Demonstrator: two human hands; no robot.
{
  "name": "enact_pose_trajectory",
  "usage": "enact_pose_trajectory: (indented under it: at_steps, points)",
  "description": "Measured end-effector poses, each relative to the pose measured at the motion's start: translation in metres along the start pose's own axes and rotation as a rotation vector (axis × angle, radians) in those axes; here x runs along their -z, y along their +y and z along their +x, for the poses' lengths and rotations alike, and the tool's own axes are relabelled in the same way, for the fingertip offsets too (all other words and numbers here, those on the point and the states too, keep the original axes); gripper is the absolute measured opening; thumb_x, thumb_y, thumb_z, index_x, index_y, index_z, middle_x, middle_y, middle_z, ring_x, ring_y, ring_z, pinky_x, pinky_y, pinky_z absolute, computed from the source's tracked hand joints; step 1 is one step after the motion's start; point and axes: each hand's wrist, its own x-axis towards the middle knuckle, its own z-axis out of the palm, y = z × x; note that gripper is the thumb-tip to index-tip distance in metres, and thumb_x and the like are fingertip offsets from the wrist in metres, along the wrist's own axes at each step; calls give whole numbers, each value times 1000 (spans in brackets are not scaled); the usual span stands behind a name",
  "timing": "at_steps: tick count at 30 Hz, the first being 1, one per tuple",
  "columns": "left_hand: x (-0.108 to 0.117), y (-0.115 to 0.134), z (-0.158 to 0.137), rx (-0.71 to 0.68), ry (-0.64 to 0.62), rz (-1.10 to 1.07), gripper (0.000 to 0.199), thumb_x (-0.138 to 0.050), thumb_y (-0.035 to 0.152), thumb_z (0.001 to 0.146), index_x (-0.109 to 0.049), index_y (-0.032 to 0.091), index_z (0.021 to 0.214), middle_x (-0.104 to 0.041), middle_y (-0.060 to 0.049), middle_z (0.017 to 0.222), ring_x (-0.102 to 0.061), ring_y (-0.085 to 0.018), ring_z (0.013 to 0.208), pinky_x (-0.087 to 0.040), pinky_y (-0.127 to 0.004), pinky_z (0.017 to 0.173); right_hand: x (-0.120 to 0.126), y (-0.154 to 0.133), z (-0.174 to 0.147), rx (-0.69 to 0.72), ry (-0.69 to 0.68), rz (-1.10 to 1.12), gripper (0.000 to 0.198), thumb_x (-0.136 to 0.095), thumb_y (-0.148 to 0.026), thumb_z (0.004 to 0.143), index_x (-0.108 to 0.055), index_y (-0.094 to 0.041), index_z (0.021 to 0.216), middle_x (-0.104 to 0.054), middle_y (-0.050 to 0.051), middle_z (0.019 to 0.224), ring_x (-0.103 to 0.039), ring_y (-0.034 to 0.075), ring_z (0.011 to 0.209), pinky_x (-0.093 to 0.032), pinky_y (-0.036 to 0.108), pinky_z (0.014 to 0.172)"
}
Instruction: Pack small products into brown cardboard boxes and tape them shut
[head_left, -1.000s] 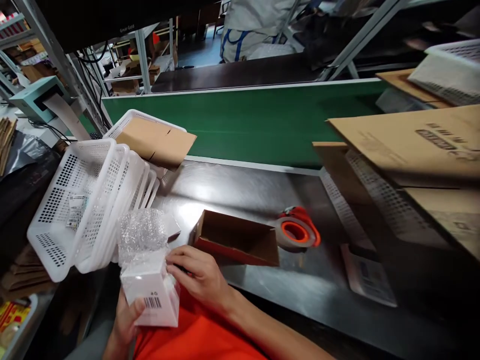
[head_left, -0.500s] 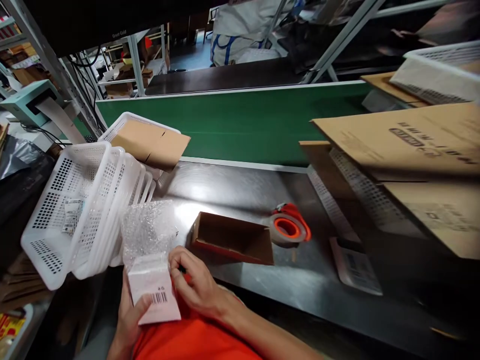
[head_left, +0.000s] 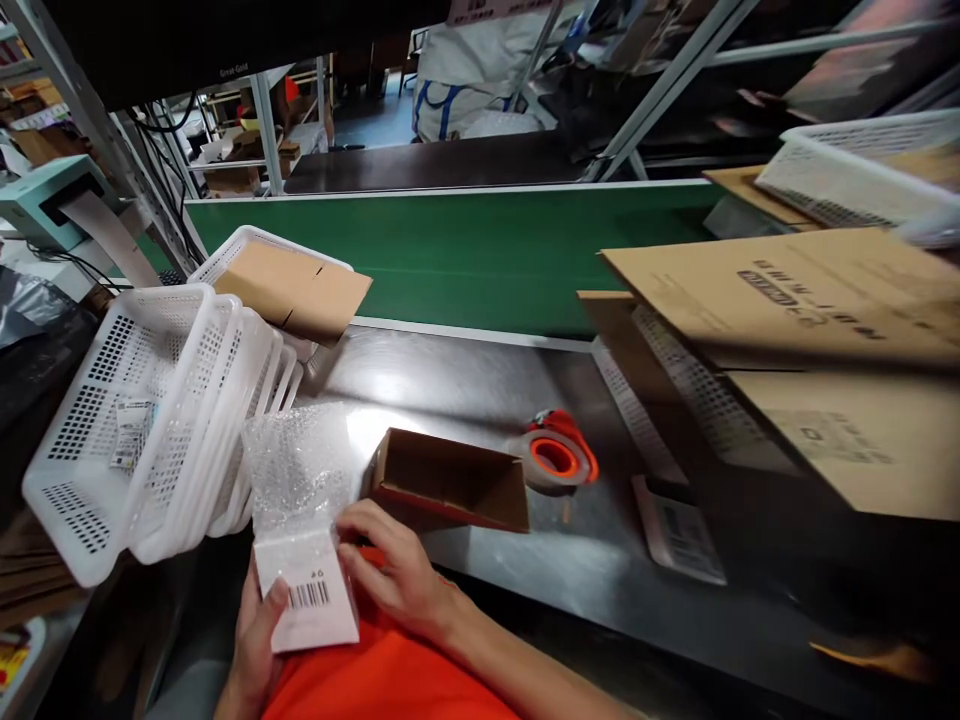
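A small white box with a printed barcode rests in my left hand, the thumb lying over its front face. Clear bubble wrap stands up from the top of this box and spreads toward the table. My right hand is curled at the box's upper right edge, its fingers closed on the edge of the bubble wrap; the fingertips are partly hidden. Just beyond that hand, an open brown cardboard box lies on the metal table. To its right is a tape roll with an orange core.
Stacked white plastic baskets lean at the left, one holding a small packet. Flattened cardboard juts over the table's right side. A green conveyor belt runs behind, and a label printer stands far left.
The view has shifted slightly, so the table items appear farther left. My right hand stays by the box edge, its fingers a little flatter. The left hand keeps its hold.
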Motion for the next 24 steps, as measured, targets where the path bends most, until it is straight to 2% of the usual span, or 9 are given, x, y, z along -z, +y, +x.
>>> enact_pose_trajectory:
  at_steps: [2,5,9,13,16,19,21,24]
  points:
    - [1,0,0,-1,25,67,81,-88,57,76,-64,19,143,-79,-15,121,-74,-37,114,-61,-47,99,3,2,1,78,-27,-45,22,-61,-16,101,-66,-23,122,-74,9,102,-73,19,91,-63,29,77]
    - [1,2,0,-16,39,204,77,-85,63,78,-69,16,137,-80,-15,118,-74,-36,113,-61,-44,99,9,0,5,148,-32,-138,25,-62,-13,100,-69,-22,123,-76,10,102,-75,18,88,-64,27,76]
    - [-2,10,0,-122,-32,387,73,-79,66,82,-71,16,134,-79,-15,121,-74,-34,110,-60,-41,98,15,-5,11,156,-33,-271,18,-62,-15,101,-71,-22,115,-76,9,96,-73,17,80,-60,26,69]
    - [-6,15,0,-182,-69,517,73,-75,68,84,-70,16,134,-79,-15,122,-73,-35,110,-60,-39,93,15,-7,18,120,-94,-251,11,-55,-14,101,-63,-22,100,-71,4,84,-65,15,70,-54,25,62]
    - [-7,11,2,-200,-38,517,78,-73,67,86,-62,16,144,-72,-16,139,-68,-36,127,-56,-39,103,11,-4,19,141,-96,-256,15,-48,-11,96,-55,-24,95,-64,1,77,-58,16,65,-48,27,59]
    - [-2,5,5,-229,62,472,92,-73,64,89,-41,19,163,-54,-16,161,-51,-34,149,-45,-37,118,8,-1,14,201,-125,-213,18,-46,-10,90,-52,-25,96,-62,1,77,-55,17,66,-46,29,59]
    - [6,4,8,-209,61,434,101,-76,61,87,-31,21,168,-47,-16,167,-45,-33,154,-43,-37,121,8,1,10,176,-185,-144,18,-45,-10,89,-50,-26,94,-60,0,76,-53,17,65,-44,29,58]
    - [17,3,13,-181,-35,423,99,-82,58,83,-41,19,164,-48,-18,166,-47,-36,153,-44,-40,122,11,5,6,124,-252,-51,17,-44,-11,91,-49,-26,92,-57,-1,75,-51,17,65,-44,30,60]
